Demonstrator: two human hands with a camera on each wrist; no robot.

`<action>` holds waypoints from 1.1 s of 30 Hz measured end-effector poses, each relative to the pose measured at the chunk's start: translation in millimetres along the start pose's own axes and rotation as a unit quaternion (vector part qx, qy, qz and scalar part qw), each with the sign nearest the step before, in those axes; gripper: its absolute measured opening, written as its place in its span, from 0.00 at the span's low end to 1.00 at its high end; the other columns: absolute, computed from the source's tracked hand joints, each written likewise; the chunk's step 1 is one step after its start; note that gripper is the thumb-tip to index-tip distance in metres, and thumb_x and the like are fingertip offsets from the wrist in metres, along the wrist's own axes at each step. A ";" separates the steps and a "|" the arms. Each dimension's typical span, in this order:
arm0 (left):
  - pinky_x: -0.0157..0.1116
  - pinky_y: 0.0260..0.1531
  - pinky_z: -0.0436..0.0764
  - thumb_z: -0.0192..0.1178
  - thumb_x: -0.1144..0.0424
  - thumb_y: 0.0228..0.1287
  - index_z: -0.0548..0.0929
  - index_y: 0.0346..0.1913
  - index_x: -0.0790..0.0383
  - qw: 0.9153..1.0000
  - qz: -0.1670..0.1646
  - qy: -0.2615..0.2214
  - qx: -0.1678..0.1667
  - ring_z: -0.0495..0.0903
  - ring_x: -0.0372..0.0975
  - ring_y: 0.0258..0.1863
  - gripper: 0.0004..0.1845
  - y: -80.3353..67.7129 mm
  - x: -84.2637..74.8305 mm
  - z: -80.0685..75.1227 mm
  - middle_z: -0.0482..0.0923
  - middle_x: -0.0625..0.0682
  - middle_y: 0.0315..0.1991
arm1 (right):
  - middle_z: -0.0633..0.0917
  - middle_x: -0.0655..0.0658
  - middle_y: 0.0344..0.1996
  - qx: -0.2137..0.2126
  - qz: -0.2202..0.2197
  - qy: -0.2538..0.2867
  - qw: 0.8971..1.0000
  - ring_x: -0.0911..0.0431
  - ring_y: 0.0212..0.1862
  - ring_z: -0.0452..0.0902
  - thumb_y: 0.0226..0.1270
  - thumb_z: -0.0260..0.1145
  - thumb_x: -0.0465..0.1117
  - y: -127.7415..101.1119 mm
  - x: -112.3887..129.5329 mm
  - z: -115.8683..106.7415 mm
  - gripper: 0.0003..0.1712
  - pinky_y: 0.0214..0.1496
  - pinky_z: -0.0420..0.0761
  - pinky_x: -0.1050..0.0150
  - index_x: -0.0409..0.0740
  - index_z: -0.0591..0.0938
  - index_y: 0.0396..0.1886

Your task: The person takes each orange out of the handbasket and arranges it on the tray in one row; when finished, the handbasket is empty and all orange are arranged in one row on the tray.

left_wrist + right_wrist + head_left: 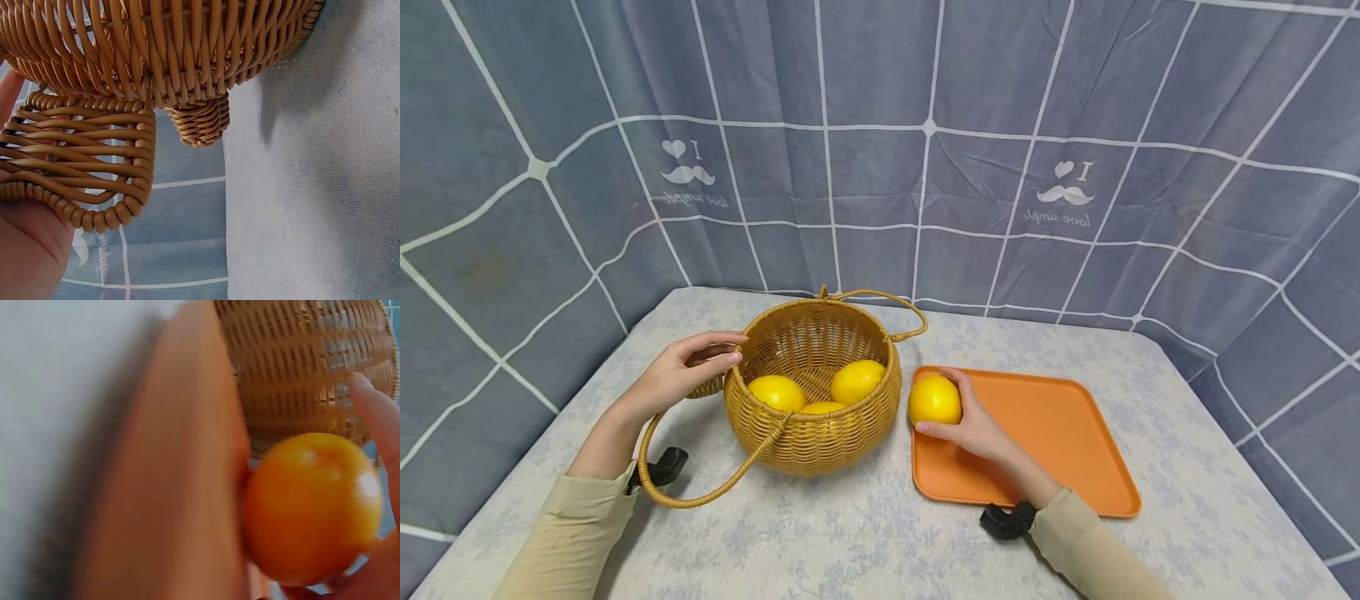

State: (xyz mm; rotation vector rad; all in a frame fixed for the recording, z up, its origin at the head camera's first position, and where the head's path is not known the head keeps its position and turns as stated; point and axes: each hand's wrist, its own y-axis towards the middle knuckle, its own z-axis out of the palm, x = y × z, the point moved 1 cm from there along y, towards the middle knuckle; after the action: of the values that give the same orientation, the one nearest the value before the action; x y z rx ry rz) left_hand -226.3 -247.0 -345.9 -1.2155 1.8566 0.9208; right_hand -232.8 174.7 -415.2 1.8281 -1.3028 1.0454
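Citrus fruit (935,400), yellow, at left end of orange tray (1045,425), contact unclear | right hand (977,429): thumb and fingers curled round it | left hand (676,377): half-closed, gripping wicker basket (820,448) at side | progress: three yellow fruits (777,392) inside; fourth outside, seemingly only one left

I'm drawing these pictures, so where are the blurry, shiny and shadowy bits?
Right wrist view: the tray up close is very blurry, and the fruit has a whitish shine on its right side. Head view: mostly clear, with shine on that fruit too. Left wrist view: the basket looks sharp, with soft shadow on the tablecloth.
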 end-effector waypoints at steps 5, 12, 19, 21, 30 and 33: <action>0.30 0.45 0.77 0.55 0.54 0.69 0.73 0.62 0.60 1.000 -0.002 0.003 0.000 0.73 0.33 0.53 0.22 1.0 -0.9 -0.2 0.70 0.55 0.61 | 0.57 0.35 0.68 0.016 -0.001 -0.005 1.000 0.39 0.67 0.55 0.50 0.76 0.47 -3.1 20.3 -12.8 0.53 0.64 0.61 0.42 0.47 0.53 0.70; 0.33 0.44 0.78 0.55 0.55 0.69 0.72 0.62 0.62 1.000 -0.001 -0.003 0.003 0.74 0.33 0.52 0.23 2.3 -1.4 -0.7 0.71 0.57 0.60 | 0.56 0.40 0.69 0.032 -0.045 -0.019 0.998 0.42 0.69 0.52 0.54 0.74 0.46 6.3 65.4 -31.7 0.48 0.66 0.58 0.43 0.46 0.57 0.69; 0.40 0.45 0.79 0.55 0.55 0.69 0.73 0.62 0.61 1.000 0.001 0.000 0.003 0.74 0.33 0.52 0.23 1.7 -1.5 -1.3 0.70 0.56 0.61 | 0.57 0.47 0.70 0.091 -0.076 -0.011 0.993 0.46 0.67 0.59 0.57 0.71 0.44 35.1 123.1 -38.0 0.45 0.62 0.68 0.50 0.51 0.57 0.69; 0.41 0.45 0.79 0.55 0.55 0.69 0.73 0.62 0.61 1.000 0.002 0.002 0.001 0.74 0.32 0.52 0.23 1.0 -1.6 -1.5 0.70 0.55 0.61 | 0.58 0.47 0.69 0.118 -0.084 -0.010 0.989 0.48 0.66 0.62 0.58 0.71 0.44 46.7 138.3 -36.2 0.43 0.61 0.70 0.52 0.49 0.58 0.68; 0.34 0.44 0.78 0.55 0.56 0.69 0.73 0.62 0.62 1.000 0.006 -0.007 0.004 0.73 0.33 0.53 0.22 -0.5 -1.4 -0.4 0.69 0.57 0.61 | 0.67 0.40 0.64 0.269 -0.074 0.007 0.960 0.51 0.58 0.72 0.61 0.67 0.43 97.7 183.4 -11.7 0.30 0.58 0.72 0.53 0.47 0.69 0.63; 0.34 0.44 0.79 0.55 0.56 0.69 0.73 0.61 0.62 1.000 0.006 -0.013 0.004 0.74 0.33 0.52 0.22 -0.6 -2.2 0.9 0.69 0.57 0.61 | 0.69 0.38 0.63 0.312 -0.078 0.023 0.947 0.51 0.55 0.74 0.63 0.65 0.41 112.6 192.4 0.6 0.27 0.59 0.72 0.52 0.44 0.71 0.61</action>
State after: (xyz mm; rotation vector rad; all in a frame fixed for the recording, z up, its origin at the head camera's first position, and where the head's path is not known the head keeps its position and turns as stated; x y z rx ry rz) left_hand -224.9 -245.4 -344.6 -1.1837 1.8460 0.9305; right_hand -304.2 58.0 -239.2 2.2959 -0.8238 1.5181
